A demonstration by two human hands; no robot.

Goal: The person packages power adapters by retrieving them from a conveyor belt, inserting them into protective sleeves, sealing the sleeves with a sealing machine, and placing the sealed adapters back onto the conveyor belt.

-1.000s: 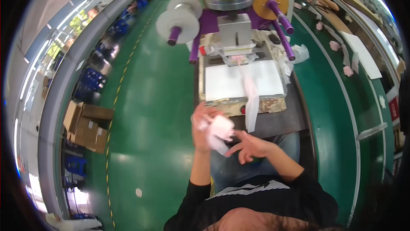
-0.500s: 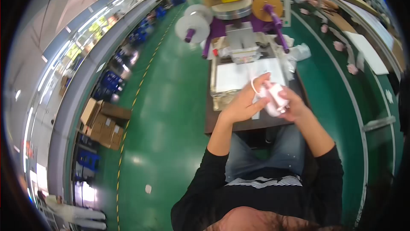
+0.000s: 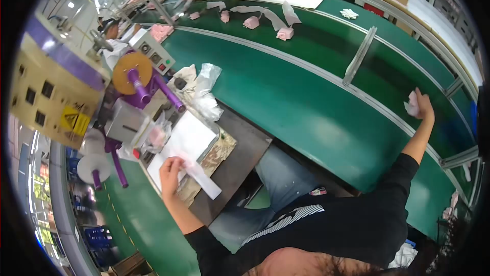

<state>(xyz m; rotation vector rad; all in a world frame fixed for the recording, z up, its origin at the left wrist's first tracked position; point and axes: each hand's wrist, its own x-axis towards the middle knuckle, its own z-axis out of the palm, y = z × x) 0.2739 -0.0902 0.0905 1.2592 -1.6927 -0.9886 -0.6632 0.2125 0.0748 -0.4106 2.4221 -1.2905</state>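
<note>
My left hand (image 3: 171, 174) is over the work table, its fingers curled together at the pinkish end of a white strip (image 3: 205, 181). The strip slants down toward the table's front edge. My right arm is stretched far out to the right. At its end, my right hand (image 3: 423, 106) is closed on a small pink and white piece (image 3: 412, 104) above the green conveyor belt. Beneath the machine, a pink bundle (image 3: 157, 135) in clear plastic lies behind a white sheet (image 3: 191, 133).
A machine (image 3: 56, 79) with purple rods and an orange disc (image 3: 132, 73) stands at the left. Several pink pieces with white strips, one a pink block (image 3: 285, 33), lie along the belt (image 3: 316, 51). A metal rail (image 3: 306, 67) edges it. Crumpled plastic (image 3: 206, 90) lies beside the table.
The view has swung to the right. My hands were together on a pink and white item; now they are far apart, the right one stretched out over the belt.
</note>
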